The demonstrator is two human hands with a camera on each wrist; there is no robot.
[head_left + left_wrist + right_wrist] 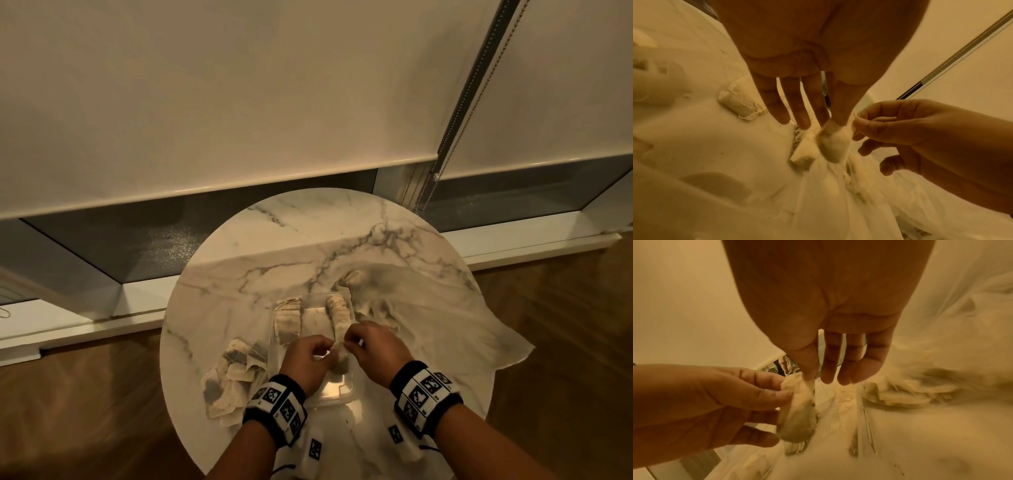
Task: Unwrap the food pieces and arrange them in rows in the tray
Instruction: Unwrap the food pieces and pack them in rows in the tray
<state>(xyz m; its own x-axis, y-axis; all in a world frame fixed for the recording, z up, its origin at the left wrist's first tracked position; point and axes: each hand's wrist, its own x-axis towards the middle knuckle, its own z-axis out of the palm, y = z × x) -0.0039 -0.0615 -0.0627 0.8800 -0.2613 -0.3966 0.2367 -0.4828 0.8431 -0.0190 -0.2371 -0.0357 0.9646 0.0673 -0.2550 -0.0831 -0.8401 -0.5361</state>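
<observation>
A clear plastic tray (pixel 337 394) sits mid-table, with one row of pale food pieces (pixel 287 320) along its left side and another row (pixel 339 313) on the right. Both hands hover over the tray's near end with one wrapped piece (pixel 339 353) between them. My left hand (pixel 327 347) pinches the piece (pixel 835 144) with thumb and forefinger. My right hand (pixel 347 339) pinches the thin wrapper at the top of the piece (pixel 797 415). The other fingers (pixel 859 369) of my right hand hang straight.
A heap of crumpled empty wrappers (pixel 233 377) lies left of the tray. A large translucent plastic sheet (pixel 445 318) spreads over the table's right side, with more pieces (pixel 356 277) at its far end. The round marble table (pixel 274 246) stands by a low window ledge.
</observation>
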